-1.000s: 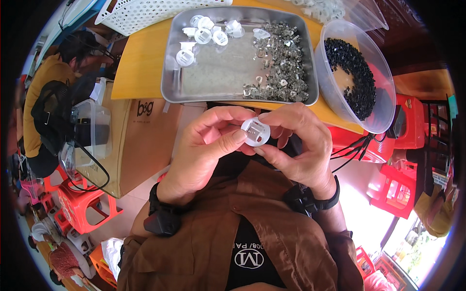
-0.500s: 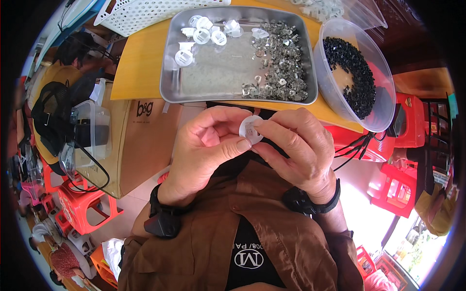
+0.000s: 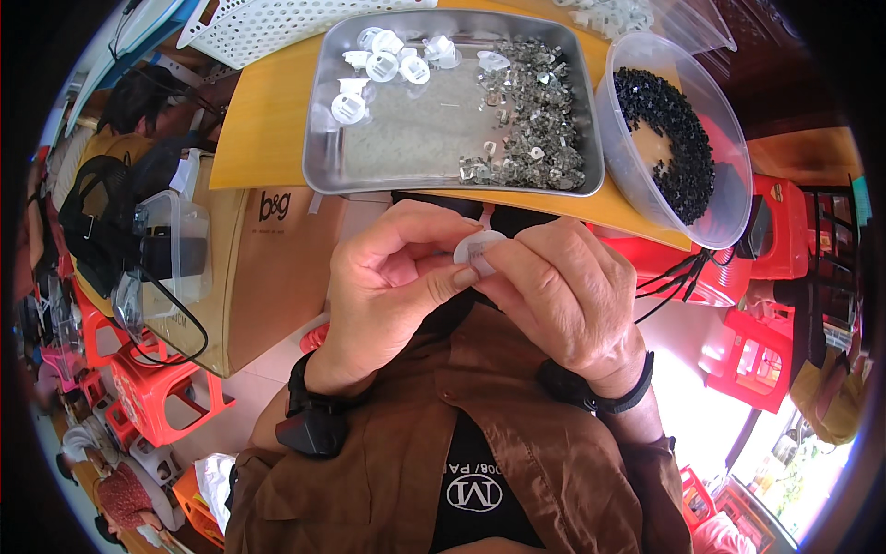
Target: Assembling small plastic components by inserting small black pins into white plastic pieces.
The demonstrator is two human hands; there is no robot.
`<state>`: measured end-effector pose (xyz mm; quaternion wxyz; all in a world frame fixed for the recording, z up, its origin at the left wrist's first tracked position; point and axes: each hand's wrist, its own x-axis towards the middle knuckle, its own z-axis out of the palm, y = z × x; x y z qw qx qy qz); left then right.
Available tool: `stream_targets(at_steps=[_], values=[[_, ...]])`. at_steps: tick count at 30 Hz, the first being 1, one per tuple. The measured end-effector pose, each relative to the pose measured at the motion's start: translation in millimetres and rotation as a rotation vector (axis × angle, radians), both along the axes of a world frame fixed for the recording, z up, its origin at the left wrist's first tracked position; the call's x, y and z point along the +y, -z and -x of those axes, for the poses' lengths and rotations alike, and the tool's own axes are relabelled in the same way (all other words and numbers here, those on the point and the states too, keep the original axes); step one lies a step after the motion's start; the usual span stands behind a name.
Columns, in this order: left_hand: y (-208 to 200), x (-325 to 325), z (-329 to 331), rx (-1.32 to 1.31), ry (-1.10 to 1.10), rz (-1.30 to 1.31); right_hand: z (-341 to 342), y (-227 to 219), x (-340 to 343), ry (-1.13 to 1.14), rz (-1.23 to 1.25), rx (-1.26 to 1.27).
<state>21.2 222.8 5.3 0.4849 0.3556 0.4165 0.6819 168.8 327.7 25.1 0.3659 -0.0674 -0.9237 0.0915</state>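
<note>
Between my two hands is a round white plastic piece (image 3: pixel 472 247), held just off the near edge of the table. My left hand (image 3: pixel 392 286) pinches its left side between thumb and fingers. On the other side, the thumb and fingertips of my right hand (image 3: pixel 568 295) grip it too and cover part of its face. Beyond my hands lies a metal tray (image 3: pixel 397 175). Several similar white round pieces (image 3: pixel 382 66) are grouped at the tray's far left, and a pile of small shiny metal parts (image 3: pixel 544 129) fills its right side.
Right of the tray, a clear plastic bowl (image 3: pixel 734 185) holds many small black parts (image 3: pixel 683 120). A white perforated basket (image 3: pixel 277 32) stands at the far left of the yellow table (image 3: pixel 254 129). A cardboard box (image 3: pixel 277 286) is beside my left arm. Red stools (image 3: pixel 166 397) stand around, and a person (image 3: pixel 129 120) sits at left.
The white piece has turned and tilted between my fingers, its face now angled more toward me. My right fingers have shifted on it; the tray and bowl look the same.
</note>
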Motion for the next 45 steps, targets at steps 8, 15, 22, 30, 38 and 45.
stream_targets(at_steps=[8, 15, 22, 30, 38, 45], values=[[-5, 1, -5, -0.099, -0.041, 0.060, -1, 5, -1, 0.067, -0.204, -0.043], [5, 5, -1, -0.170, -0.059, 0.089, 2, 4, -7, 0.032, 0.260, -0.076], [2, 4, -3, -0.228, -0.070, 0.124, -1, 1, -6, 0.169, 0.941, 0.096], [1, 7, -7, -0.161, -0.105, 0.039, 14, 7, -5, 0.117, 1.172, 0.129], [1, 6, -3, 0.122, -0.084, -0.051, 13, 3, -7, 0.116, 1.252, 0.132], [-4, 7, -5, 0.321, -0.128, -0.135, 13, 13, -10, 0.052, 1.289, 0.279]])
